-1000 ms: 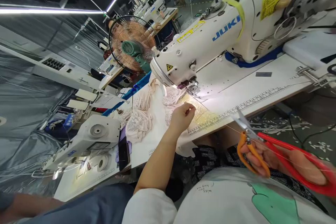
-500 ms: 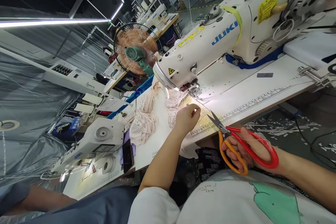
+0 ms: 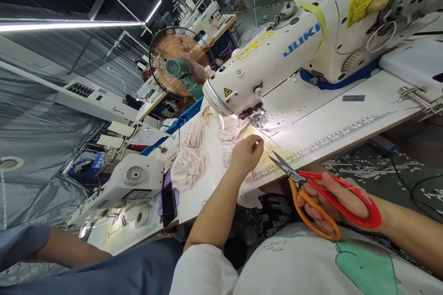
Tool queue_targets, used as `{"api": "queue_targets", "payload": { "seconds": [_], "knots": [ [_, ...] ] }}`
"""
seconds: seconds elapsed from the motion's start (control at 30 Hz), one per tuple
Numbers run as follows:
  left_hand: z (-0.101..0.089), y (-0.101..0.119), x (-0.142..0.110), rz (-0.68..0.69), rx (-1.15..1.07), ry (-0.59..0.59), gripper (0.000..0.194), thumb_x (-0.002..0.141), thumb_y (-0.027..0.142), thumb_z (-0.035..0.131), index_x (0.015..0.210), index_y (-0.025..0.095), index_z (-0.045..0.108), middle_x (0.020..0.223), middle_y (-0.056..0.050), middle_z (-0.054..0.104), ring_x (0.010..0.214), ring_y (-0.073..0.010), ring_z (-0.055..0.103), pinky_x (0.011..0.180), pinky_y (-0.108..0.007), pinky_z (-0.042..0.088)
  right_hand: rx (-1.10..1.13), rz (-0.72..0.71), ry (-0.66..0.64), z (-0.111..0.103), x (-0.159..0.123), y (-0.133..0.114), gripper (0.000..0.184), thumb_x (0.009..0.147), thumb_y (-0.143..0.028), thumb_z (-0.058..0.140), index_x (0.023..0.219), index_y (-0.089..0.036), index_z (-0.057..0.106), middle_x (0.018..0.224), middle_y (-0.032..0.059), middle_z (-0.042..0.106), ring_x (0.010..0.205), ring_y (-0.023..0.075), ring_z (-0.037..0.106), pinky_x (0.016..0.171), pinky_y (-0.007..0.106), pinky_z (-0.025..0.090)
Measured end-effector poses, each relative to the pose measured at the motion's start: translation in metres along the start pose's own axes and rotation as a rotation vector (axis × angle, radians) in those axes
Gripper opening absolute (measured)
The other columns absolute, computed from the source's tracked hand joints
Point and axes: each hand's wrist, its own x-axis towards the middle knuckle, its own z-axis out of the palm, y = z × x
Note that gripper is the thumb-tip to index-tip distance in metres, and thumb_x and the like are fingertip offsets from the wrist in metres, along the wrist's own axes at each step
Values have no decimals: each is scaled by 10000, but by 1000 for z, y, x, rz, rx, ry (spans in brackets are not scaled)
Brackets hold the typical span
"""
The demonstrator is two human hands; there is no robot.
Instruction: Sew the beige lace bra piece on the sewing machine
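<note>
My left hand (image 3: 246,154) rests on the pale lace fabric (image 3: 194,154) just in front of the presser foot (image 3: 258,119) of the white JUKI sewing machine (image 3: 287,50), its fingertips pinched together, probably on a thread too thin to make out. My right hand (image 3: 332,203) is wrapped through the red and orange handles of a pair of scissors (image 3: 313,183). The blades are slightly apart and point toward my left hand, over the table's front edge with its printed ruler (image 3: 332,137).
A copper-coloured fan (image 3: 178,62) stands behind the machine. A second sewing machine (image 3: 117,186) and a dark phone (image 3: 166,203) sit on the table to the left. Another person's arm in a blue sleeve (image 3: 69,253) lies at lower left. Fabric scraps litter the floor (image 3: 367,168).
My right hand brought the scissors up from my lap toward my left hand, then drew back slightly to the right. My left hand stayed pinched at the fabric.
</note>
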Motion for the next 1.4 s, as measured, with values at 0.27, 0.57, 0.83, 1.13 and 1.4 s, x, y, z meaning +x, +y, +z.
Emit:
{"api": "queue_targets", "payload": {
  "seconds": [0.27,0.57,0.83,1.13,1.4],
  "knots": [
    [-3,1,-8,38,-12,9,119,802,217,468,717,208,551,544,48,475,523,-100,437,535,-227,332,27,-122,168,14,16,-13,626,631,-782,505,739,-172,596,571,-14,513,429,96,480,438,233,379],
    [-2,-8,-12,103,-5,-14,132,790,224,447,709,205,549,644,14,573,574,-109,477,548,-223,354,-157,-358,391,5,8,-20,623,618,-790,514,777,-189,535,556,-55,413,392,47,327,365,199,255],
    [6,-16,-2,78,-8,-3,149,774,272,457,708,203,571,557,35,515,524,-107,457,533,-219,353,-1094,-311,924,-25,-54,-42,335,663,-502,626,659,-233,427,602,6,475,507,155,447,482,288,329],
    [8,-16,-5,102,-78,-70,161,798,233,438,697,198,559,544,38,495,500,-106,442,508,-220,326,-1625,-212,1076,-47,-113,-63,368,707,-586,514,804,-246,616,773,107,587,615,237,531,528,358,365],
    [12,-28,-17,-12,-360,-69,130,729,139,505,645,205,578,609,21,537,590,-130,461,587,-251,335,-1643,-492,1123,-59,-3,-140,267,610,-419,706,574,-237,514,600,50,460,636,226,476,566,322,283]
  ]
}}
